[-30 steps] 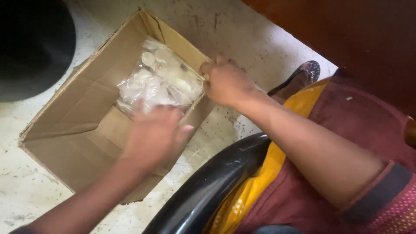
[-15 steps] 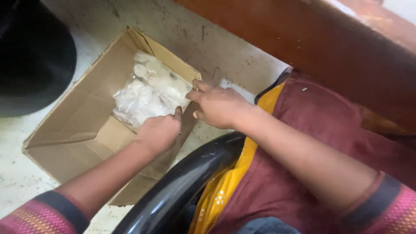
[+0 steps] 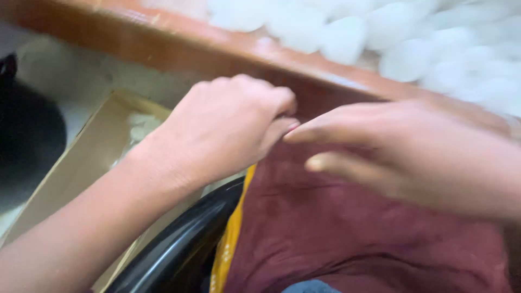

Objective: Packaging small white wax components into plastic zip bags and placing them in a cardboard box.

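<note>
While both hands hang in mid-frame over the lap, the left hand [image 3: 222,130] is curled into a loose fist, fingers together, and whether anything is pinched inside cannot be told. The right hand [image 3: 412,157] is spread flat, fingers apart and empty, its fingertips almost touching the left knuckles. Both hover just below the wooden table edge [image 3: 179,46] that crosses the top of the frame, with a blurred heap of small white pieces [image 3: 391,43] lying on the tabletop at upper right. The cardboard box [image 3: 81,163] sits on the floor at lower left, well apart from the right hand, with a clear bag of white pieces [image 3: 138,127] inside it, partly hidden by the left wrist. A black chair rim [image 3: 179,244] curves at bottom centre beside the maroon garment [image 3: 347,233]. Judging by the blur, slower hands and a steadier gaze would serve well here.
</note>
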